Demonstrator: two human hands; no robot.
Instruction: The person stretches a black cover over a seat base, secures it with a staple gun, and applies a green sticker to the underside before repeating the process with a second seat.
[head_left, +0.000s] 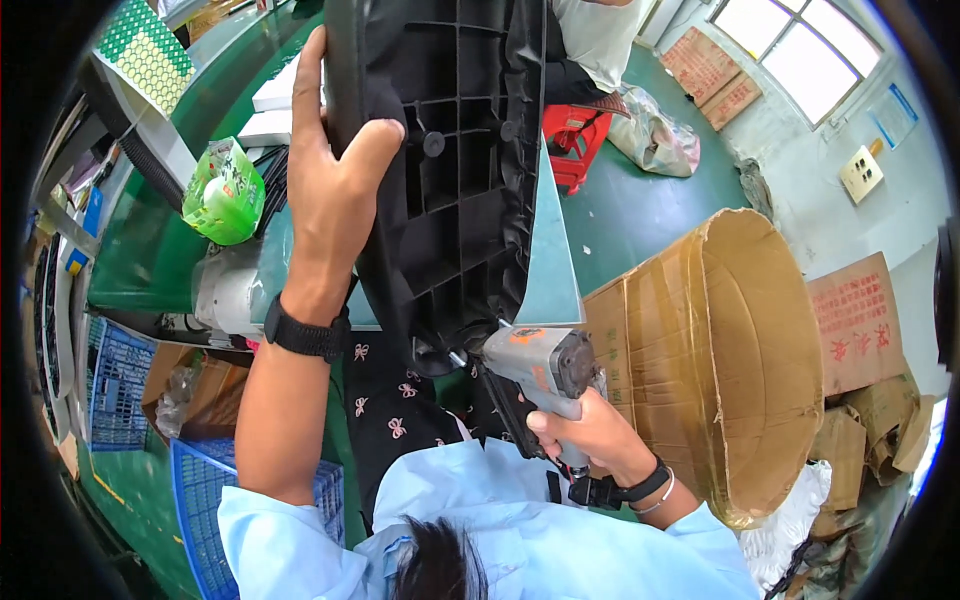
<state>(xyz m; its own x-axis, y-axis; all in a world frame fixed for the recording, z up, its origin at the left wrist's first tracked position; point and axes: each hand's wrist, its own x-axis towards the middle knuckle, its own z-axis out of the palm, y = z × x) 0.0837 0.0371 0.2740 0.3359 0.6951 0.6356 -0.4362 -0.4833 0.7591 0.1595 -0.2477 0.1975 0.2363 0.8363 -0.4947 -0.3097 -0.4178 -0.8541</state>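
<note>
Hands are both busy in my view. My left hand is wrapped around the edge of a big black plastic panel in the upper middle of the frame, fingers on the far side and thumb on the ribbed side. My right hand is closed tight on the grip of a grey air gun, low and right of the middle. The panel runs long from top to bottom, and the gun's nose touches its bottom end, so the right hand is nearer that spot. I cannot see the gun's tip or the panel's top, which is cut off. A large cardboard box sits on the right.
</note>
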